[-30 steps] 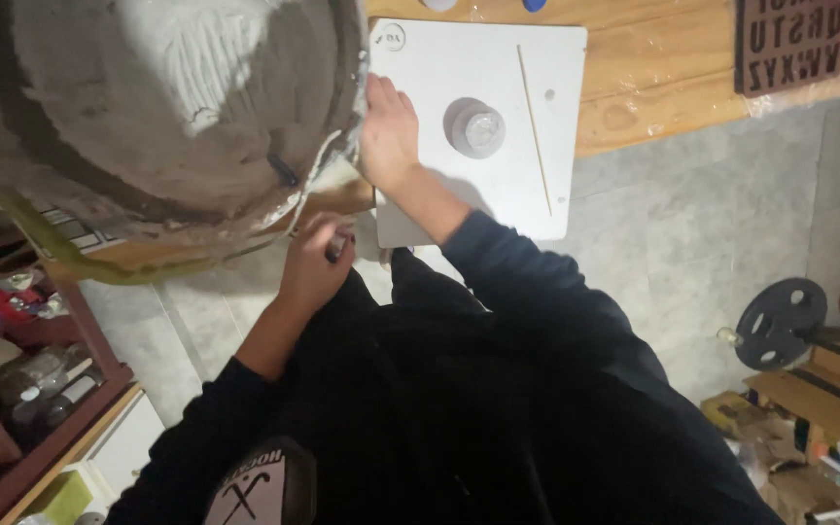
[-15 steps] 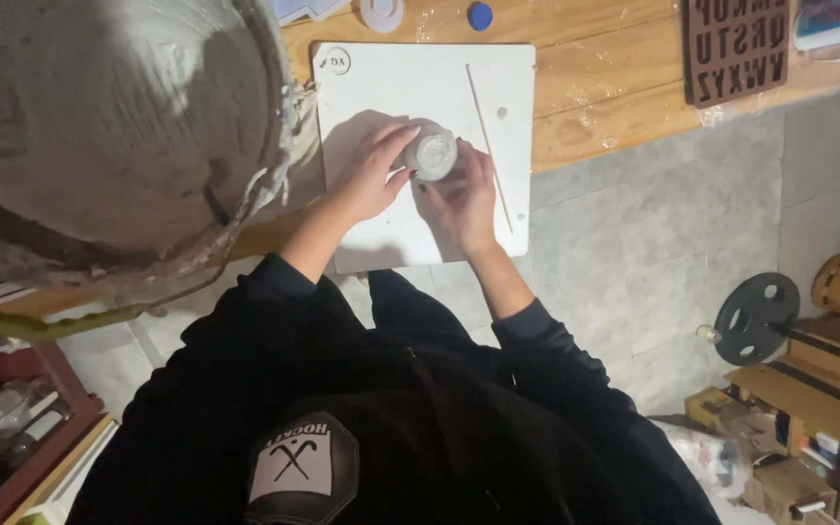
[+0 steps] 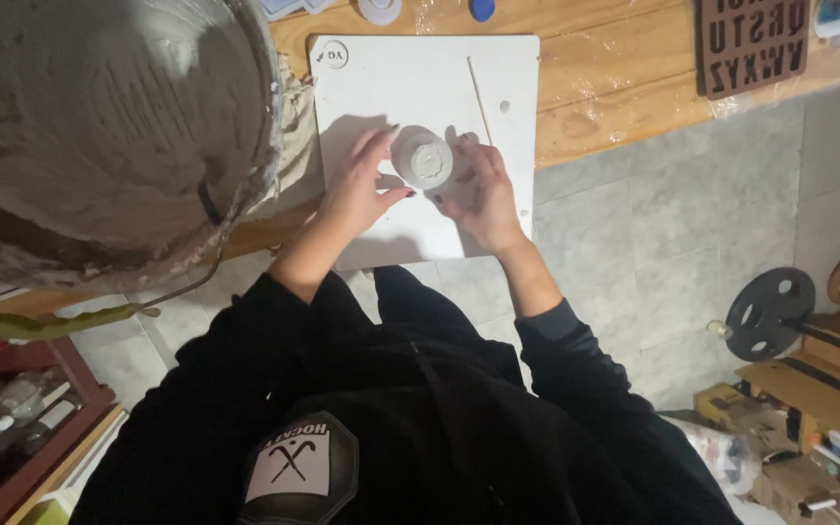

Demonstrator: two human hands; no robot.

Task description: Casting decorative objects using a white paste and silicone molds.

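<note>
1. Overhead, the small round white mould [image 3: 422, 157] is sitting flat on the white board [image 3: 410, 78], its circular face turned straight up toward the camera; being round, it is showing no long axis from this view
2. The left hand [image 3: 357, 190] is cupping the mould from its left side, fingers curled narrow around the rim and touching it
3. The right hand [image 3: 478, 190] is closing on the mould from its right side, fingers bent against the rim; both hands are holding it between them
4. The mould is lying near the middle of the board, just ahead of both palms
5. A thin wooden stick [image 3: 479, 86] is lying on the board beyond the right hand, running away from the person, apart from the mould
6. The board is resting on a wooden bench [image 3: 614, 68]; a large grey-caked bucket [image 3: 99, 126] is standing just left of it
</note>
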